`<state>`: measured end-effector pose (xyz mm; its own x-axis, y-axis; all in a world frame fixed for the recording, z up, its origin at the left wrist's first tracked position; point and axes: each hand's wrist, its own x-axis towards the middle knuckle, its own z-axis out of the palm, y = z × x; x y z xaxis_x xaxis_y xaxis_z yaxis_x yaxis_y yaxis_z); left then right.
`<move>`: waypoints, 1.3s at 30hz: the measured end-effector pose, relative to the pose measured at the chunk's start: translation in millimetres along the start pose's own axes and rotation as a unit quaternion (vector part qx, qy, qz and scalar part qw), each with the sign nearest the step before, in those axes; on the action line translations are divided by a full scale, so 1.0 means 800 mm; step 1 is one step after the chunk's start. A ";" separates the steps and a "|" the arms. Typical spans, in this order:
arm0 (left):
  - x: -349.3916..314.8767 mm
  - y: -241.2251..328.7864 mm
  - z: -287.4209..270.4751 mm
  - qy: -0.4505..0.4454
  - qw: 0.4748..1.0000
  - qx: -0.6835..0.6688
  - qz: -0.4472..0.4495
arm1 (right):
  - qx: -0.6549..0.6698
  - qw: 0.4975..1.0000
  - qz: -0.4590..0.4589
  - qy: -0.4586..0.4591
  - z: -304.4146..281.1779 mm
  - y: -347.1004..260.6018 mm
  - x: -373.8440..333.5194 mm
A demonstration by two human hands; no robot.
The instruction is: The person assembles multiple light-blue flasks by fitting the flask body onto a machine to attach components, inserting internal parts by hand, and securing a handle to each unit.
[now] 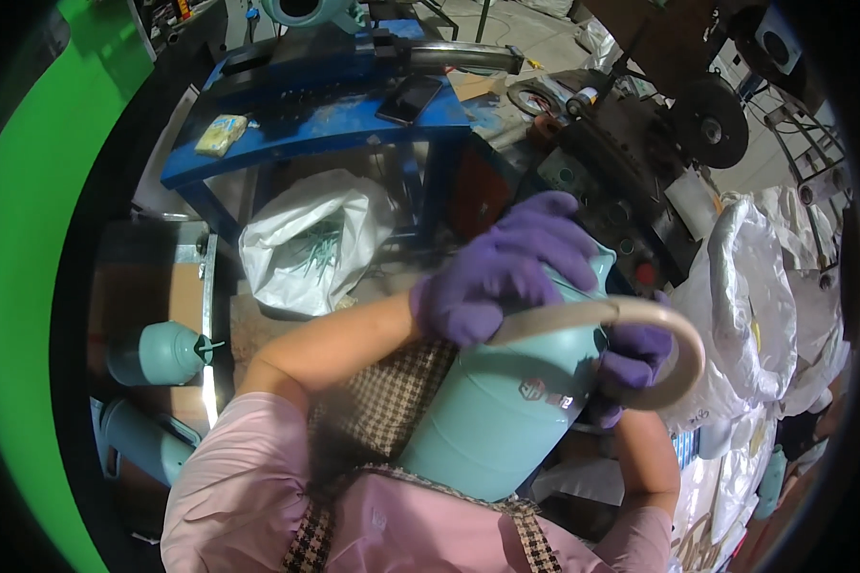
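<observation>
A pale teal insulated jug (pixel 506 411) lies tilted against my lap, its base toward my body and its spouted top pointing away to the upper right. A thick beige curved handle (pixel 683 349) arches across its upper part. My left hand (pixel 511 267), in a purple glove, is closed over the jug's top, with the thumb by the handle's left end. My right hand (pixel 635 358), also gloved in purple, grips the far right side of the jug. The handle and jug hide part of its fingers.
Ahead stands a blue metal bench (pixel 315 119) bearing a phone (pixel 410 100) and a yellow packet (pixel 221 135). Below it sits a white sack (pixel 301 253) of thin teal pieces. More teal jugs (pixel 162 353) lie at left. Machinery (pixel 612 191) and plastic bags (pixel 750 296) stand at right.
</observation>
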<state>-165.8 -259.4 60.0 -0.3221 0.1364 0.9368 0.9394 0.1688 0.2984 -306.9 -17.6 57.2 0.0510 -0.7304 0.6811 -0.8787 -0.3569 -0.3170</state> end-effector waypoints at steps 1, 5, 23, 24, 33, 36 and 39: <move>0.002 -0.001 -0.001 -0.020 0.999 0.024 0.038 | 0.136 0.986 0.008 0.099 0.015 0.007 0.006; -0.045 0.003 0.038 0.385 0.850 -0.245 -0.264 | 0.571 0.721 0.310 0.241 0.057 -0.025 0.049; 0.111 0.004 -0.364 -0.108 0.408 0.828 -0.370 | -0.236 0.611 0.489 0.576 -0.193 -0.092 -0.362; 0.106 0.014 -0.354 -0.101 0.393 0.837 -0.366 | -0.288 0.576 0.508 0.572 -0.210 -0.096 -0.397; -0.064 0.208 -0.167 0.378 0.790 0.430 -0.223 | -0.507 0.524 0.259 0.634 -0.374 -0.100 -0.531; -0.037 0.220 -0.087 0.510 0.819 0.066 -0.255 | -0.076 0.609 0.132 0.778 -0.415 -0.087 -0.505; -0.034 0.157 -0.065 0.429 0.843 -0.013 -0.325 | 0.211 0.664 -0.003 0.717 -0.345 -0.039 -0.429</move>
<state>-33.0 -292.4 81.2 -0.5765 -0.7349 0.3572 0.6029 -0.0875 0.7930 -428.3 405.0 15.6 -0.7166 0.4697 0.5156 -0.6539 -0.7097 -0.2623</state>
